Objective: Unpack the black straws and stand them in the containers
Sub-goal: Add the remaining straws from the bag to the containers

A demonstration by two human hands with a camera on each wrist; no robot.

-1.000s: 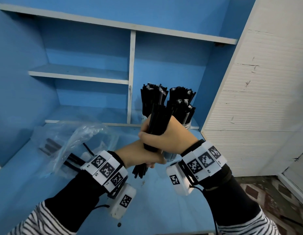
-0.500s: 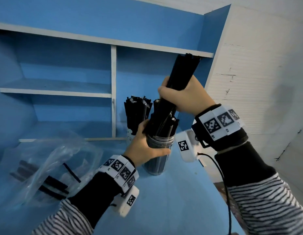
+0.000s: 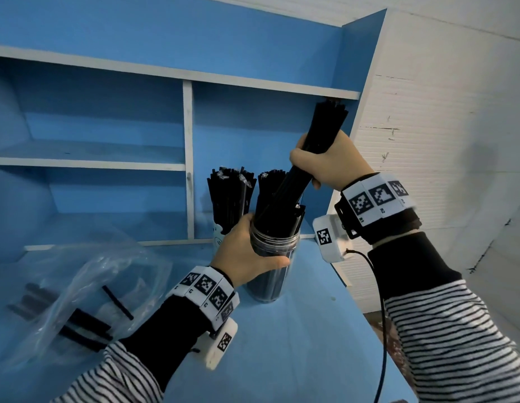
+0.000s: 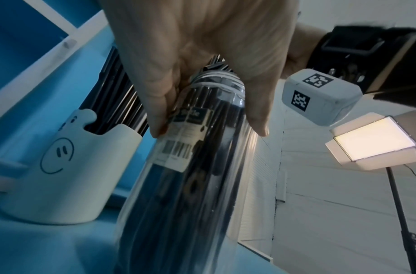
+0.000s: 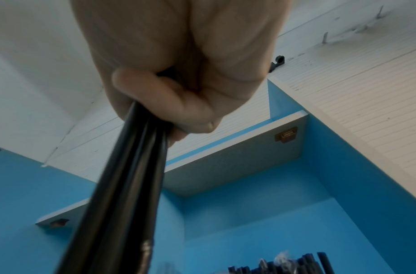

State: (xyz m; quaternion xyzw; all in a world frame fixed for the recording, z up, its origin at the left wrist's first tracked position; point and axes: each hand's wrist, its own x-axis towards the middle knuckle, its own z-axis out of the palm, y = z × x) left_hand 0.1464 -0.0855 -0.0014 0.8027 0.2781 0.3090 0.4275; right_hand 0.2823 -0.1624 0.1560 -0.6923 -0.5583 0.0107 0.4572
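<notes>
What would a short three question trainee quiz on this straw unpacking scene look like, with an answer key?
1. True or false: the left hand grips the clear jar near its rim.
2. What does the right hand hold? A) a bundle of black straws B) the plastic bag C) nothing
3. What is drawn on the white holder beside the jar?

Key: 1 true. 2 A; the bundle slants down, its lower end in the jar's mouth. 3 a smiling face.
</notes>
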